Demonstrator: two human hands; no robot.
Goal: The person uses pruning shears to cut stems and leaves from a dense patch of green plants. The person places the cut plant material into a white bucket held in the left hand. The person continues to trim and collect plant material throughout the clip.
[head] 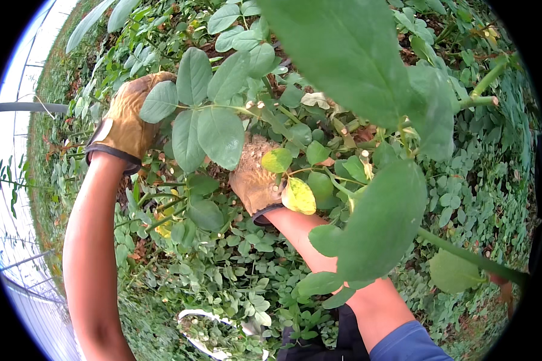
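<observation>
My left hand (133,115), in a tan leather work glove with a dark cuff, reaches in among leafy stems at the upper left; its fingertips are hidden behind foliage. Near the middle, my right hand (257,176) wears a matching glove dusted with soil or plant debris and is thrust down between the stems of a bush. Its fingers are covered by leaves. Beside its wrist hangs a yellow leaf (301,196). Cut stem ends (255,104) stand just above the right glove. Whether either hand grips a stem is hidden.
Large green leaves (379,221) hang close before the camera on the right. A thick green stem (474,259) crosses at lower right, and a cut branch (478,101) juts in above. A white-rimmed object (198,345) lies among leaves near my legs. A grey pipe (31,107) runs at the left.
</observation>
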